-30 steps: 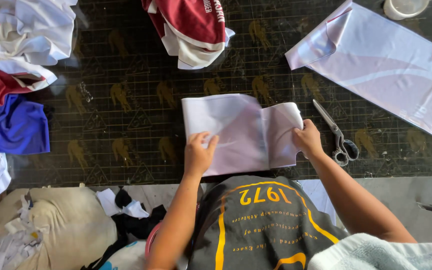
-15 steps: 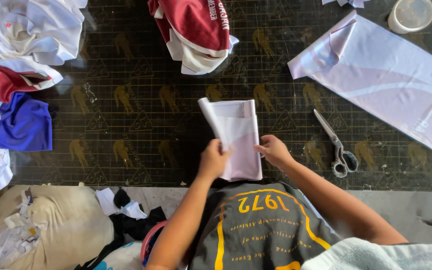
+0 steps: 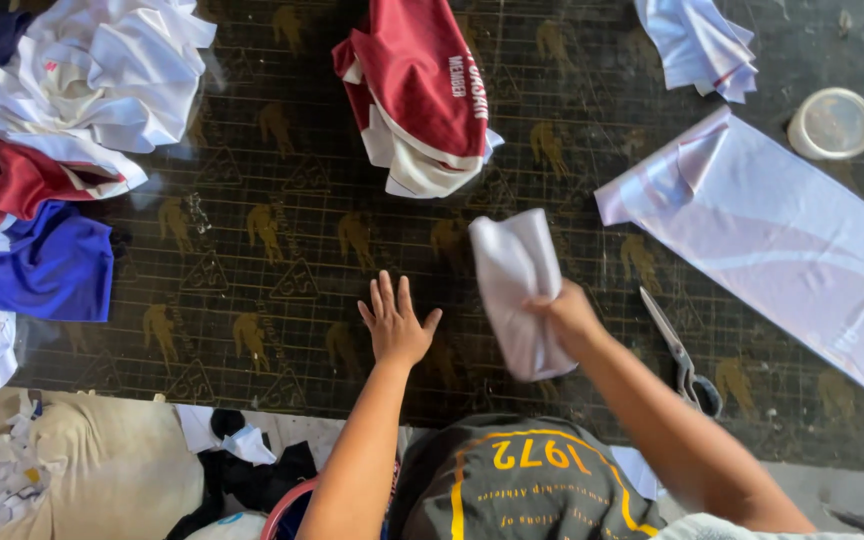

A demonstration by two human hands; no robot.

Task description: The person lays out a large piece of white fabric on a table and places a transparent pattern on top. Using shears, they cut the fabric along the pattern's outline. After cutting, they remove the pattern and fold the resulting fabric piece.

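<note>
My right hand [image 3: 564, 312] grips a folded piece of white fabric [image 3: 518, 280] and holds it lifted above the dark patterned table [image 3: 282, 260], a little blurred. My left hand [image 3: 396, 324] lies flat on the table with fingers spread, holding nothing, just left of the fabric. A pair of scissors [image 3: 682, 355] rests on the table to the right of my right forearm.
A large white cloth sheet [image 3: 792, 250] lies at the right, with a round lidded container [image 3: 832, 122] beyond it. A maroon and white garment [image 3: 420, 95] sits at the top centre. A heap of white, red and blue clothes [image 3: 42, 150] fills the left side.
The white fabric went from spread on the table to folded narrow, then lifted off the table in my right hand. My left hand let go of it and moved left, flat on the table.
</note>
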